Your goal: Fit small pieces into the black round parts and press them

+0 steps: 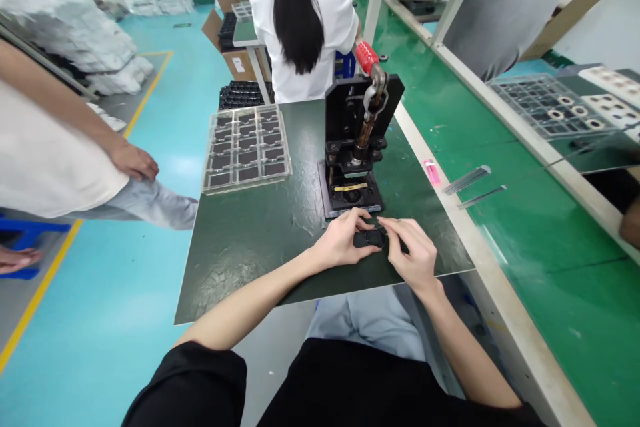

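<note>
My left hand (344, 240) and my right hand (413, 253) meet over a small black oblong part with a round ring (373, 237), just above the front edge of the dark green mat (250, 260). The left fingers grip its left end, and the right fingertips pinch its upper right side. Just beyond my hands stands a black bench hand press (354, 140) with a red-gripped lever (367, 57). Its base sits a little above my fingertips. A clear plastic tray (246, 150) holding dark square pieces lies on the mat to the left.
A co-worker in a white shirt (300, 30) sits beyond the press. Another person (60, 147) stands at left, hand on their leg. A grey-sleeved person (500, 7) works at upper right beside a tray (550, 107). Metal strips (467, 180) lie on the green bench.
</note>
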`<state>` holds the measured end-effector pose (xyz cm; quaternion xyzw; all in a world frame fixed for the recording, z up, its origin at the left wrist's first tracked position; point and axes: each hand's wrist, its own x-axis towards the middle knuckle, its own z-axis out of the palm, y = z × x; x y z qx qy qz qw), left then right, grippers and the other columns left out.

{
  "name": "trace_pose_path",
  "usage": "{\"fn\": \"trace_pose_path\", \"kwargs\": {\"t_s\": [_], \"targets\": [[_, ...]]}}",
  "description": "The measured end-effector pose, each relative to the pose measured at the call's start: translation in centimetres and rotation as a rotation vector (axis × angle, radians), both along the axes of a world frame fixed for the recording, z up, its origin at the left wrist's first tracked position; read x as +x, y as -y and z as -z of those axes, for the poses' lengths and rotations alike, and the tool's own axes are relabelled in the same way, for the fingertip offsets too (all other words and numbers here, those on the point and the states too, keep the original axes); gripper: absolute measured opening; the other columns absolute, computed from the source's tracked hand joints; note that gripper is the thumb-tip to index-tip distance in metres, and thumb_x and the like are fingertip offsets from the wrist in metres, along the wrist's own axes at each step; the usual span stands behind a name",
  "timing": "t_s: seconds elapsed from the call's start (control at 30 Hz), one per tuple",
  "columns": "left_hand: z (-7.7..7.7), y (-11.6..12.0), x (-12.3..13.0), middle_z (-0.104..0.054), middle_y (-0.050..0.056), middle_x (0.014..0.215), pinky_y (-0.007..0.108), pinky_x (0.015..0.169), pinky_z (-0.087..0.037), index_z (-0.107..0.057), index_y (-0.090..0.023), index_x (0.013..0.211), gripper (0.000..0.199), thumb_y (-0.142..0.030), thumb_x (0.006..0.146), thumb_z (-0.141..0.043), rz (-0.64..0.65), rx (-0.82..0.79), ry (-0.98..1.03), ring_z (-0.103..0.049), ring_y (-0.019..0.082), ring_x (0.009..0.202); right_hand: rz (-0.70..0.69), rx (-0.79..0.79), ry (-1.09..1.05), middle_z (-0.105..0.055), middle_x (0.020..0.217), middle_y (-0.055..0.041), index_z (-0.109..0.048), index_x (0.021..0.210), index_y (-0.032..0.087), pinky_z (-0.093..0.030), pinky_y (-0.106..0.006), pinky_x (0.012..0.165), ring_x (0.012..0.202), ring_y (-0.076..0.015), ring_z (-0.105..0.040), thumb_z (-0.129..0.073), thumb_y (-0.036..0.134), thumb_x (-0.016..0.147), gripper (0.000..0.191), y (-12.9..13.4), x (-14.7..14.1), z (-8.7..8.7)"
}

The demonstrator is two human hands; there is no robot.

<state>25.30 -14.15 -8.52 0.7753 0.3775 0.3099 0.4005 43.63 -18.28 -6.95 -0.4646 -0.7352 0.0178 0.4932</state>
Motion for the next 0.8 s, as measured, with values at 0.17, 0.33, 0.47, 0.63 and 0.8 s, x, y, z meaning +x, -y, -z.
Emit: {"fn": "trace_pose_path", "kwargs": {"t_s": [0.17,0.33,0.47,0.63,0.8], "targets": [[0.03,-0.1,0.01,-0.074,0.004,0.102,0.036,0.088,-0.06,-0.049,-0.022,0.117,0.059,-0.034,0.074,-0.087,0.018,0.014,0.025,-0.073,0.023,0.097,-0.013,0.041,0.098,-0.08,0.094,-0.0082,-0.075,0.118,0.021,-0.063,-0.038,0.079,0.085,-0.0215,-0.075,-0.052,0.008,0.1,0.032,0.08,-0.16,0.34],[0.22,-0.16,0.05,-0.072,0.003,0.101,0.037,0.087,-0.061,-0.049,-0.023,0.116,0.058,-0.033,0.073,-0.087,0.015,0.021,0.032,-0.073,0.023,0.096,-0.019,-0.02,-0.032,-0.079,0.098,-0.0077,-0.064,0.134,0.02,-0.064,-0.034,0.081,0.086,-0.0198,-0.076,-0.06,0.013,0.099,0.036,-0.12,-0.66,0.41],[0.38,-0.12,0.07,-0.071,0.003,0.1,0.038,0.086,-0.06,-0.049,-0.023,0.116,0.058,-0.033,0.072,-0.086,0.0,0.031,0.005,-0.073,0.023,0.096,-0.076,-0.169,-0.028,-0.077,0.092,-0.007,-0.073,0.101,0.022,-0.063,-0.034,0.077,0.085,-0.0211,-0.074,-0.059,0.017,0.1,0.014,-0.43,-0.63,0.16],[0.39,-0.03,0.18,-0.072,0.002,0.096,0.038,0.087,-0.059,-0.045,-0.024,0.119,0.063,-0.034,0.072,-0.086,-0.019,0.004,-0.003,-0.074,0.024,0.094,-0.105,-0.256,-0.058,-0.075,0.087,-0.0067,-0.067,0.086,0.022,-0.061,-0.034,0.076,0.084,-0.0211,-0.073,-0.057,0.017,0.099,0.017,-0.45,-0.57,0.02],[0.22,-0.24,0.37,-0.074,0.001,0.093,0.037,0.084,-0.059,-0.039,-0.024,0.119,0.072,-0.038,0.069,-0.089,-0.051,-0.069,0.012,-0.076,0.025,0.091,-0.079,-0.301,-0.176,-0.075,0.084,-0.0068,-0.063,0.079,0.021,-0.06,-0.032,0.074,0.081,-0.0198,-0.074,-0.059,0.024,0.099,0.02,-0.86,-0.68,0.14]]}}
